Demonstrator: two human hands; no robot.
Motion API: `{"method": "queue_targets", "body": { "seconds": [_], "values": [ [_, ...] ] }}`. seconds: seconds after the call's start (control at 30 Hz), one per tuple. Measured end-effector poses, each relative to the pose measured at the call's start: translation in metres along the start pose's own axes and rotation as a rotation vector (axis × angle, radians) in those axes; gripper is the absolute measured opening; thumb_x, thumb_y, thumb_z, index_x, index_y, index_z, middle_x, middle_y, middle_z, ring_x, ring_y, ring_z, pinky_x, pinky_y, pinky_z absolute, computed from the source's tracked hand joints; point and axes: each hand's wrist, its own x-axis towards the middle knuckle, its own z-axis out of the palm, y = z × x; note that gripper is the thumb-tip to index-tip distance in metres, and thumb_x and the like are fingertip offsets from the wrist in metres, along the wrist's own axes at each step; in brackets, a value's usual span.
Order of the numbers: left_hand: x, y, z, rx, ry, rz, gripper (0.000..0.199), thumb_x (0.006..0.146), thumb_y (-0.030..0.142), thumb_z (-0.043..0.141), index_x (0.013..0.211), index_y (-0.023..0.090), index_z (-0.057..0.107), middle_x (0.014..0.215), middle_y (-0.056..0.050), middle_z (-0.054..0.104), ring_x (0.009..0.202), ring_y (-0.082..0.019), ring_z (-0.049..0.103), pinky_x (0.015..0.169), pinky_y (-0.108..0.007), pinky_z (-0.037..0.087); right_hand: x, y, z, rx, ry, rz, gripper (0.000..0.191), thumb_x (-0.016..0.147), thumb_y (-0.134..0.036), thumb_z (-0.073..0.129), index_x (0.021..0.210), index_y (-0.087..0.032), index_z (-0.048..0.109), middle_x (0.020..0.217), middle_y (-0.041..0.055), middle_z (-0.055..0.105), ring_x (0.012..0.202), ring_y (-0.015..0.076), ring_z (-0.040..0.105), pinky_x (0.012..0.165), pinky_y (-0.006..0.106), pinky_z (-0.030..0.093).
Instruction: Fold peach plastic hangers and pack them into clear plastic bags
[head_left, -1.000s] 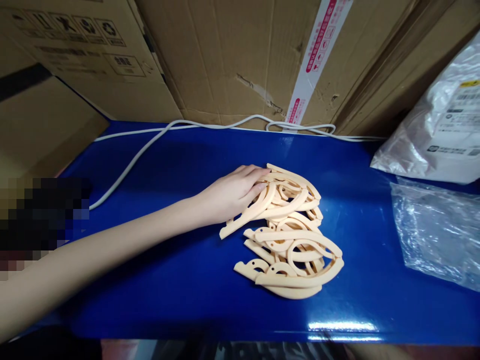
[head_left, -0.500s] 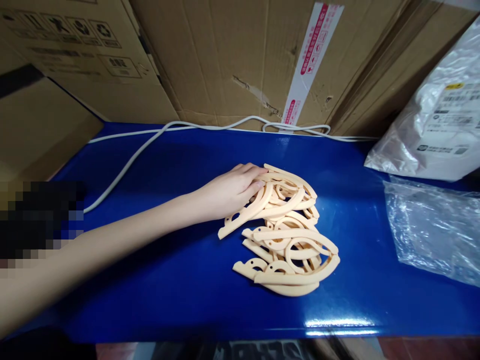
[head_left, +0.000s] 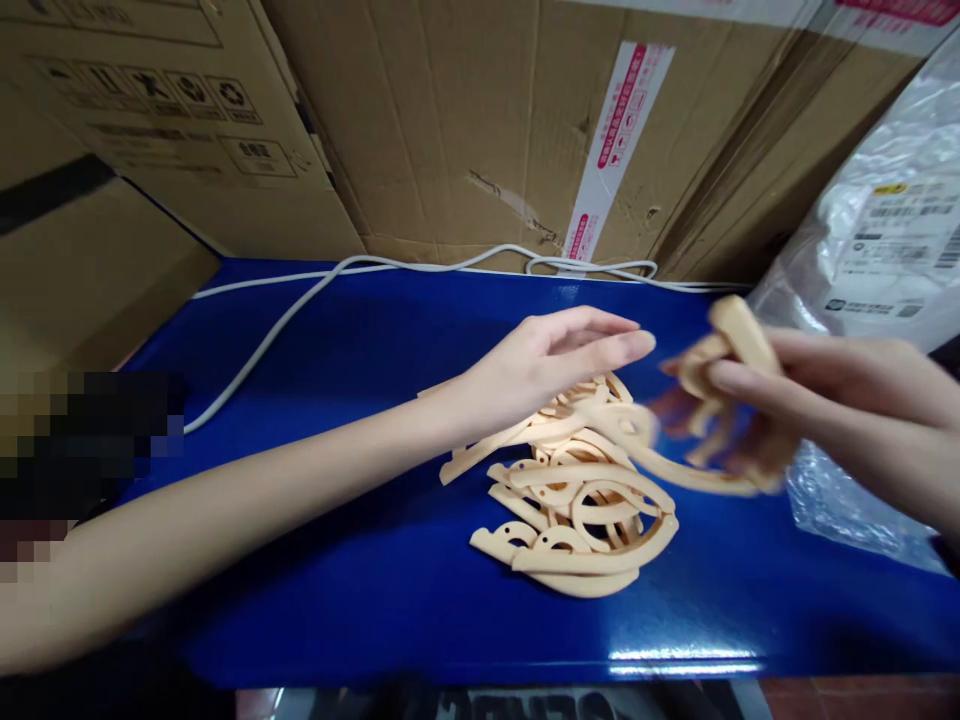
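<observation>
Several beige plastic folding hangers (head_left: 592, 563) lie in an overlapping pile on the blue tabletop (head_left: 315, 560). Over the back of the pile reaches my left hand (head_left: 551, 355), fingers stretched to the right and nothing in them; it hides some hangers. To its right, my right hand (head_left: 817, 385) grips a folding hanger (head_left: 742, 335) that is blurred by motion. One curved arm of this hanger extends left over the pile's right side. A gap separates my two hands.
Cardboard boxes (head_left: 450, 120) stand along the back and left, with a white cable (head_left: 277, 325) running before them. At the right is a labelled plastic bag (head_left: 862, 240), with clear plastic wrap (head_left: 847, 515) below. The table's front edge (head_left: 525, 668) is near me.
My right hand has come into view from the right with a folding hanger. My left hand has moved right and lifted off the pile, its fingers stretched out. The view has shifted slightly.
</observation>
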Motion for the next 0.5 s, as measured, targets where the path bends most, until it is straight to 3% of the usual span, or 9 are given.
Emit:
{"method": "queue_targets", "body": {
  "seconds": [0.03, 0.13, 0.2, 0.3, 0.4, 0.5],
  "values": [
    [0.004, 0.003, 0.001, -0.059, 0.017, -0.010, 0.024, 0.102, 0.034, 0.061, 0.117, 0.016, 0.067, 0.116, -0.007, 0.077, 0.104, -0.018, 0.074, 0.094, -0.033, 0.059, 0.028, -0.014, 0.004, 0.101, -0.045, 0.019, 0.036, 0.104, -0.051, 0.054, 0.103, -0.021, 0.074, 0.080, 0.0011, 0.073, 0.065, 0.0134, 0.067, 0.053, 0.023, 0.053],
    [0.012, 0.009, -0.006, -0.026, 0.190, 0.020, 0.013, 0.103, 0.023, 0.056, 0.106, 0.017, 0.067, 0.098, -0.002, 0.075, 0.087, -0.012, 0.072, 0.077, -0.025, 0.058, 0.085, -0.043, 0.010, 0.103, 0.099, 0.009, 0.043, 0.101, -0.054, 0.058, 0.085, -0.017, 0.071, 0.064, -0.0033, 0.056, 0.055, 0.0063, 0.048, 0.046, 0.019, 0.033],
    [0.015, 0.012, -0.015, 0.037, 0.266, 0.061, 0.013, 0.103, 0.021, 0.054, 0.104, 0.018, 0.067, 0.101, 0.000, 0.073, 0.093, -0.012, 0.070, 0.077, -0.022, 0.056, 0.101, -0.048, 0.012, 0.070, 0.158, 0.012, 0.043, 0.103, -0.049, 0.055, 0.078, -0.016, 0.066, 0.062, -0.0057, 0.049, 0.057, 0.0045, 0.042, 0.049, 0.020, 0.027],
    [0.020, 0.013, -0.025, 0.068, 0.248, 0.115, 0.010, 0.102, 0.023, 0.057, 0.102, 0.019, 0.065, 0.110, 0.000, 0.071, 0.107, -0.014, 0.069, 0.084, -0.022, 0.056, 0.110, -0.046, 0.015, 0.023, 0.119, 0.011, 0.043, 0.107, -0.045, 0.048, 0.077, -0.016, 0.060, 0.064, -0.0072, 0.045, 0.060, 0.0042, 0.038, 0.056, 0.020, 0.028],
    [0.026, 0.015, -0.029, 0.137, 0.279, 0.153, 0.014, 0.103, 0.024, 0.057, 0.091, 0.018, 0.062, 0.099, 0.000, 0.068, 0.101, -0.015, 0.069, 0.081, -0.022, 0.055, 0.117, -0.042, 0.016, -0.102, 0.152, -0.023, 0.036, 0.108, -0.045, 0.047, 0.097, -0.017, 0.066, 0.072, -0.0062, 0.050, 0.065, 0.0065, 0.040, 0.062, 0.021, 0.033],
    [0.032, 0.021, -0.035, 0.189, 0.342, 0.142, 0.026, 0.106, 0.024, 0.048, 0.082, 0.018, 0.057, 0.083, 0.000, 0.062, 0.084, -0.014, 0.067, 0.070, -0.023, 0.051, 0.122, -0.039, 0.014, -0.337, 0.277, -0.108, 0.041, 0.109, -0.047, 0.045, 0.128, -0.015, 0.061, 0.095, 0.0012, 0.065, 0.082, 0.0114, 0.057, 0.074, 0.024, 0.040]
  ]
}}
